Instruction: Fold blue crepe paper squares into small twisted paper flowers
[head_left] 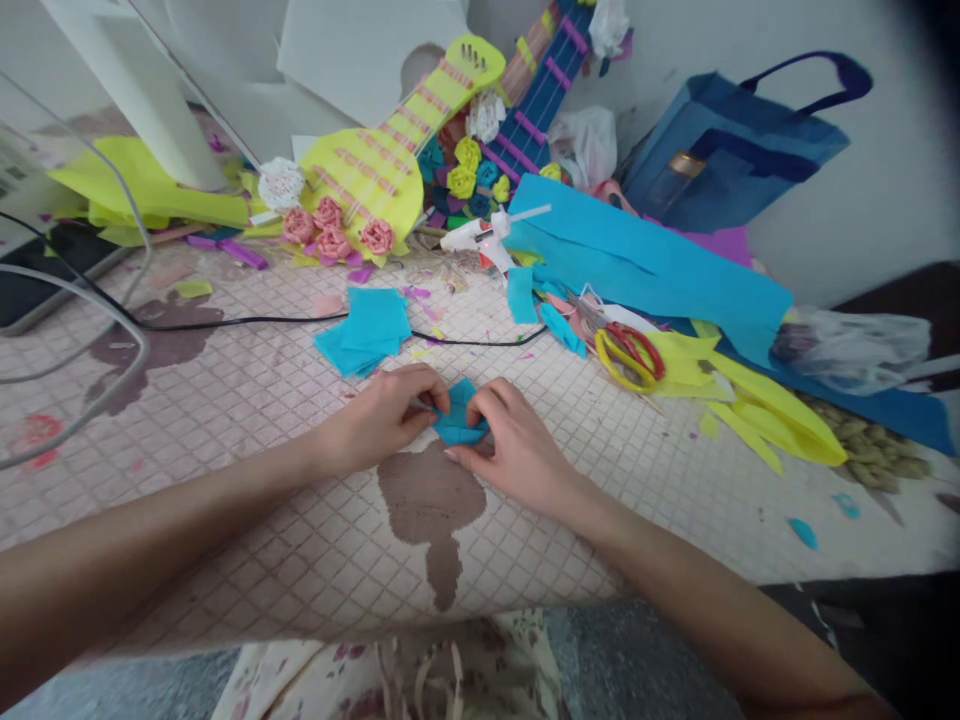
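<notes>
Between my two hands is a small blue piece of craft paper [459,425], with fold lines showing across it. The fingers of my left hand [401,410] pinch its left edge. My right hand [517,435] grips the right side, thumb below and fingers on top. Just beyond my left hand lies a loose stack of blue paper squares [367,330]. A single blue square [520,295] rests farther back, to the right of the stack.
A white glue gun [480,236] stands behind the squares. Scissors [630,355] with red and yellow handles lie right, near yellow paper [780,415] and a long blue sheet [645,255]. A yellow paper guitar [375,175] leans at the back. A black cable [247,321] crosses the tabletop.
</notes>
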